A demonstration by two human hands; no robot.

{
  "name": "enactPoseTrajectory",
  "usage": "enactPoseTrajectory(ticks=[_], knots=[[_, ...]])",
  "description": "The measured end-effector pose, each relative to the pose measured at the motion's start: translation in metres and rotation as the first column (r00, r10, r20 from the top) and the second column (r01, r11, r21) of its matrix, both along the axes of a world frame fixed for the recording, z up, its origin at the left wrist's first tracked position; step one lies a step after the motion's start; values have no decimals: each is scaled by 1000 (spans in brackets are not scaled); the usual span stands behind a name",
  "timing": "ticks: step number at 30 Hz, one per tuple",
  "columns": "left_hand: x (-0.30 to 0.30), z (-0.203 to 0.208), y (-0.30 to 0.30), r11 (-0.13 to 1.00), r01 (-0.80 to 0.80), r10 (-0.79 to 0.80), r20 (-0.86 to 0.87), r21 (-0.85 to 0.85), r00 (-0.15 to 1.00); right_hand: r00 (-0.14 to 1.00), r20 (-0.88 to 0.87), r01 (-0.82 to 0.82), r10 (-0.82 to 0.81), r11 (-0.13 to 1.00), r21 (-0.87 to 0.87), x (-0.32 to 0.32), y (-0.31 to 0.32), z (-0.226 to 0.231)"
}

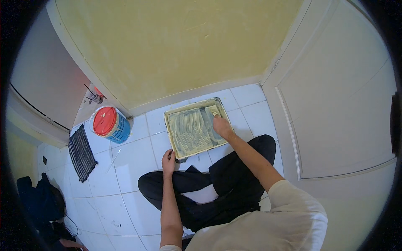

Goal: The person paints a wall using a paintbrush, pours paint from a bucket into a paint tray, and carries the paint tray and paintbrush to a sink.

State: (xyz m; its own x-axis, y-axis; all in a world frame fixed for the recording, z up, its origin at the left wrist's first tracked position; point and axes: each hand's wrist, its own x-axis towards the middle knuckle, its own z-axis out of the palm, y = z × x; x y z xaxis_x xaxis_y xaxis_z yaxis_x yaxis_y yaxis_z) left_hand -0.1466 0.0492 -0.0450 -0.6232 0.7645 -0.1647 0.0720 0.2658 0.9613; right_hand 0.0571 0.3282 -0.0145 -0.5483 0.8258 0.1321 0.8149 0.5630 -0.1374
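A rectangular paint tray [169, 134] lies on the tiled floor in front of my crossed legs. Pale yellow paint is smeared over its inside in streaks, with a greyish band toward the right. My left hand [168, 161] has its fingers closed on the near left corner of the tray. Over the tray's right side, my right hand [222, 126] is closed around something small and pale that touches the paint. Most of that thing is hidden by the fingers, so its kind cannot be made out.
A blue bucket [120, 130] with a red lid stands left of the tray. Beside it lies a dark ribbed mat [83, 154]. A yellow wall [176, 46] rises behind the tray, and a white door [339, 113] stands on the right. Dark fabric [39, 201] lies at far left.
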Motion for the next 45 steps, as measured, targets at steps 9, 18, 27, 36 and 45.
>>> enactPoseTrajectory(ticks=[9, 18, 27, 36, 45], knots=[[-10, -7, -10, 1000, -20, 21, -39, 23, 999, 993, 98, -25, 60, 947, -320, 25, -89, 36], [-7, 2, -9, 996, -86, 86, 6, 38, 996, 950, -178, -24, -257, 507, -861, 70, -66, 72], [-4, 3, -3, 998, -44, 44, -6, 42, 999, 822, -569, -158, -20, 952, -262, 81, -31, 42], [-4, 5, -10, 996, -70, 69, 18, 53, 997, 996, -11, -81, 85, 898, -431, 42, -77, 52], [-3, 14, -8, 995, -92, 89, 89, 28, 992, 910, -408, -191, -77, 795, -576, 54, -57, 65]])
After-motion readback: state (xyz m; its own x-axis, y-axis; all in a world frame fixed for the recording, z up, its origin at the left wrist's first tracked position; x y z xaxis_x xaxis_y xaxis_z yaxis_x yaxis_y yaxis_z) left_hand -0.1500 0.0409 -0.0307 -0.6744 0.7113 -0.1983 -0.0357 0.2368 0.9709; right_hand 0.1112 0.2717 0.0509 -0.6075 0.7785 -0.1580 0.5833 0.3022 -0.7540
